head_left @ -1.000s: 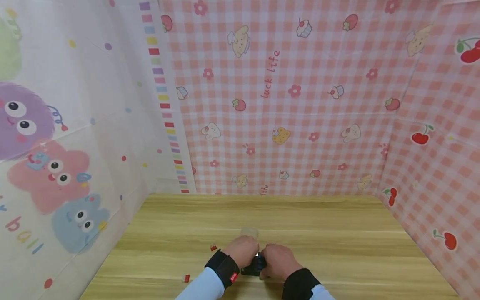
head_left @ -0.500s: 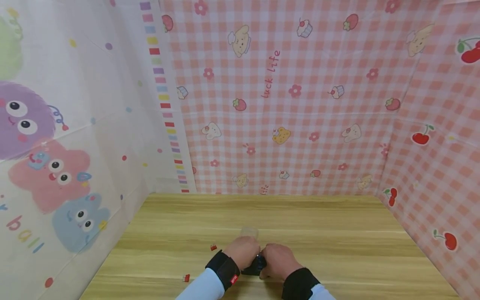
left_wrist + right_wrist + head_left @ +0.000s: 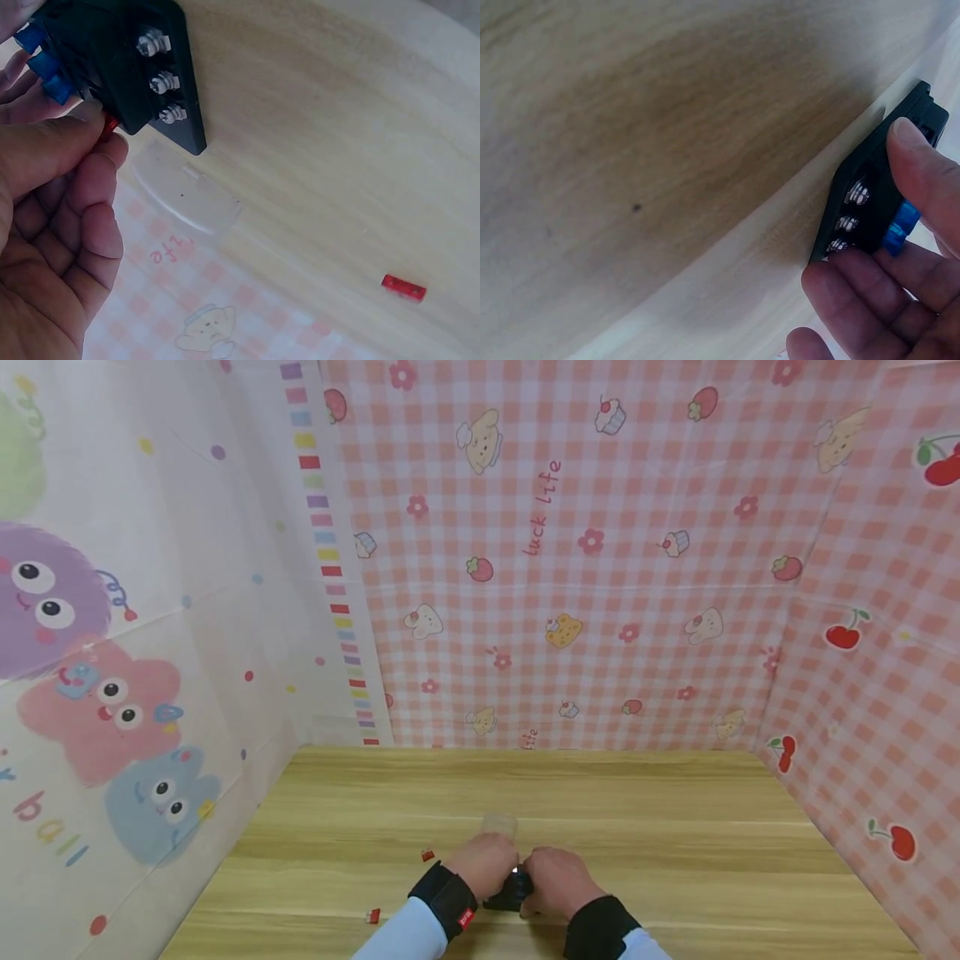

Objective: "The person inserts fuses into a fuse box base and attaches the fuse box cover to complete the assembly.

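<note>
A black fuse box [image 3: 120, 60] with a row of screw terminals [image 3: 163, 82] sits between the two hands, partly covered by them in the head view. Several blue blade fuses [image 3: 45, 66] stand in its slots. My left hand [image 3: 486, 864] pinches a red blade fuse [image 3: 110, 126] between thumb and finger against the box; only a sliver of it shows. From the other side my right hand [image 3: 558, 883] grips the box, thumb [image 3: 922, 169] along one edge and fingers around the terminal side. Whether the red fuse is seated cannot be seen.
Beyond the left hand lies a clear plastic cover [image 3: 499, 823] on the wood-grain table [image 3: 637, 793]. Two loose red fuses, one farther back [image 3: 427, 855] and one nearer [image 3: 372, 916], lie to the left. Patterned cloth [image 3: 570, 677] walls the table's back and sides.
Slight shifts of the left hand at the fuse box are visible. The right hand keeps its grip in place, and the loose fuses and clear cover stay put.
</note>
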### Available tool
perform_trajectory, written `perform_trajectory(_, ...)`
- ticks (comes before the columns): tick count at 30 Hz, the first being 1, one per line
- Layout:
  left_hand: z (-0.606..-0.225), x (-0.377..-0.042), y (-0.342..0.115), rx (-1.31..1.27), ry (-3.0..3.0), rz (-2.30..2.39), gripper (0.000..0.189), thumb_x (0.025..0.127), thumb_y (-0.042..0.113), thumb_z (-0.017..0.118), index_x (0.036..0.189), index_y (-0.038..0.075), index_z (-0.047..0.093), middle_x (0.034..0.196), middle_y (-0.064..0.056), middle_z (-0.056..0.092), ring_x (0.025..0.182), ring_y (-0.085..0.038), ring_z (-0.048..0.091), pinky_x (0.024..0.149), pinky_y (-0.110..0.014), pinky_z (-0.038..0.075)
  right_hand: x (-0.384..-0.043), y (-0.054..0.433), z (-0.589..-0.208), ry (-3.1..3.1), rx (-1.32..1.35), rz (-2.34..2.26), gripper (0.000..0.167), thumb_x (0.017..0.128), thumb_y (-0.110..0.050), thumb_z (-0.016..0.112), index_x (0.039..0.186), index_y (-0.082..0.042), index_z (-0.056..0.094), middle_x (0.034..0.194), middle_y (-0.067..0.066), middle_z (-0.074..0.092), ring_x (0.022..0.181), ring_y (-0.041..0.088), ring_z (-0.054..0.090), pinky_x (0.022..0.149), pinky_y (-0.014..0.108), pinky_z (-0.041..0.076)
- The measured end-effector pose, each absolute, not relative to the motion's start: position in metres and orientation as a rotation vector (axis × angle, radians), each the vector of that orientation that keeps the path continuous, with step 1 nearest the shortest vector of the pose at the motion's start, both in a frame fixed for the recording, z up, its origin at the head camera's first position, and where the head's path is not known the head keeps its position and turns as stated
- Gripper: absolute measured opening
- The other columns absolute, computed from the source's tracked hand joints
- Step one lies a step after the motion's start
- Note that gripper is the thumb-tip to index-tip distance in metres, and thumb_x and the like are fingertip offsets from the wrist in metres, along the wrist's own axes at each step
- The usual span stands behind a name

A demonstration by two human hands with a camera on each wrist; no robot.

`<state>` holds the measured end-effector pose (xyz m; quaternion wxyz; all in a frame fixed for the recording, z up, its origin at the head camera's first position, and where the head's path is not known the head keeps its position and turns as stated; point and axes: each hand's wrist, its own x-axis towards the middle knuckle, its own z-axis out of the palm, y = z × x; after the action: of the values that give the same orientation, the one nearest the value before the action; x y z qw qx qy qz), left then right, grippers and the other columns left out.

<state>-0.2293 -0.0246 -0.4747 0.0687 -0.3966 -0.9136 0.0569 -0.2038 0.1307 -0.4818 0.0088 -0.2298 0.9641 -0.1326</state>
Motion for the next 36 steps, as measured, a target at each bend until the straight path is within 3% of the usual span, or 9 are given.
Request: perform_trajectory(36, -0.4721, -0.2283, -0.0215, -1.173, -2.769, 0.196, 0.014, 0.076, 0.009, 0.082, 0.075, 0.019, 0.071, 0.071, 0.008, 0.063, 0.062, -0.005, 0.051, 0.063, -0.023, 0.045, -0.2032, 0.1314, -0.4800, 2.999, -0.727, -0.432, 0.029, 0.061, -0.023, 0.093, 0.076, -0.012, 0.070, 0.070, -0.007, 0.057, 0.064, 0.009, 0.049, 0.063, 0.032, 0.045)
